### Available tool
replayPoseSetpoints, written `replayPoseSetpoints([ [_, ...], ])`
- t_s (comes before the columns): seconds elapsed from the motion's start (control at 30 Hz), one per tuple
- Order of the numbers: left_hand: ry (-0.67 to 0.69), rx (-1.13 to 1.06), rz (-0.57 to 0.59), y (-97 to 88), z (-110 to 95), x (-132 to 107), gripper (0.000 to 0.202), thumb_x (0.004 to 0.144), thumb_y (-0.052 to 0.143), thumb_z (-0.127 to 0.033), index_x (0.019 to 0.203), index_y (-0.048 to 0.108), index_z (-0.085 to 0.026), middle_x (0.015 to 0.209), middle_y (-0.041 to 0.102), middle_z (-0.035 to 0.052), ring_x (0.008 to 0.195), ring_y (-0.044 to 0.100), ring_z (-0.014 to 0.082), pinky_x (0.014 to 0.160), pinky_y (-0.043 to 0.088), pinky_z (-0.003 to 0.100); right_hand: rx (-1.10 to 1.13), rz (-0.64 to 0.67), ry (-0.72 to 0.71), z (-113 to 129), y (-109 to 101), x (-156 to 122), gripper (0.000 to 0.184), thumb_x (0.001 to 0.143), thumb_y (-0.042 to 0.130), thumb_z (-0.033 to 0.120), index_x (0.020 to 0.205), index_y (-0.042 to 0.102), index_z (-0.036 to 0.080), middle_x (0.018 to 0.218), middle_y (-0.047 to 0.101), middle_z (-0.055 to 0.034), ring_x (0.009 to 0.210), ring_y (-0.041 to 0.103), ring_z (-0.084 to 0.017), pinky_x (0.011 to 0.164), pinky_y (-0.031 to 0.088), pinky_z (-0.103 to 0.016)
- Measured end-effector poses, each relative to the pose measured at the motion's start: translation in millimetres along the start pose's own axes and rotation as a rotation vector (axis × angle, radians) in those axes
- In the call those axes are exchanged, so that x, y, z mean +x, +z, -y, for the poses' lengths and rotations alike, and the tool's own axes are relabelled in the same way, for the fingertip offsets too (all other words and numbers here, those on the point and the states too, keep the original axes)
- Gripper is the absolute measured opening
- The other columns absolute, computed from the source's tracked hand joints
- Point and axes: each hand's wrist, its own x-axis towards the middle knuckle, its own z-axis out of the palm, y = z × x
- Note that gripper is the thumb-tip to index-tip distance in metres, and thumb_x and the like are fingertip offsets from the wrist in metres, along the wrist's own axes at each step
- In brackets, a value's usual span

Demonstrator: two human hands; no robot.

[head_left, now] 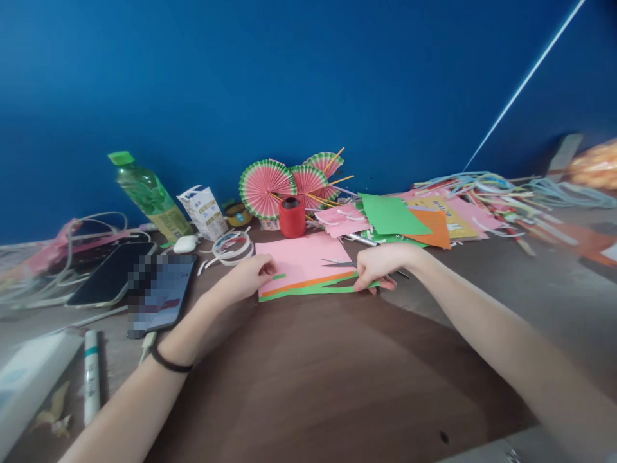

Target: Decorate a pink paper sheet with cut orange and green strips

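Worktop bears a pink paper sheet, with watermelon-patterned paper fans behind it. Left hand at the sheet's left edge, fingers curled, grip cannot be told; right hand by its right edge, pinching the end of a green paper strip that runs along the sheet's near edge. Orange paper strip just behind the green; scissors show blades over the sheet's right part.

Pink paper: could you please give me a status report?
Left hand at left edge of pink paper. Right hand pinching green paper strip. Scissors overlapping pink paper.
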Motion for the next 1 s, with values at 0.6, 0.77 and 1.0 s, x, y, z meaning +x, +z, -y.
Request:
replayPoseSetpoints([
  [0.6,-0.057,0.008,0.033,1.9,-9.1,-0.6,0.010,0.069,0.048,-0.022,0.073,0.055,-0.018,0.073,0.061,0.0010,0.066,0.056,0.0163,0.061,0.040,0.026,0.050,-0.200,-0.312,24.8,22.3,14.1,0.028,0.071,0.054,0.041,0.071,0.062,0.014,0.043,0.049,0.0045,0.043,0.046,-0.007,0.047,0.031,-0.019],
  [0.77,-0.009,0.043,-0.020,4.9,-5.0,1.0,0.010,0.070,0.051,-0.026,0.073,0.055,-0.017,0.074,0.059,0.0021,0.067,0.054,0.0161,0.062,0.041,0.026,0.104,-0.391,-0.388,37.4,30.6,17.1,0.042,0.079,0.043,0.049,0.070,0.061,0.013,0.039,0.045,0.0044,0.040,0.045,-0.008,0.050,0.034,-0.019],
  [1.0,0.004,0.043,-0.026,9.3,-2.5,1.3,0.007,0.069,0.051,-0.023,0.072,0.054,-0.018,0.074,0.059,0.0018,0.066,0.054,0.0154,0.060,0.040,0.025,0.093,-0.390,-0.385,26.8,26.9,19.1,0.026,0.077,0.049,0.038,0.071,0.061,0.015,0.041,0.049,0.0040,0.041,0.047,-0.009,0.050,0.034,-0.020],
])
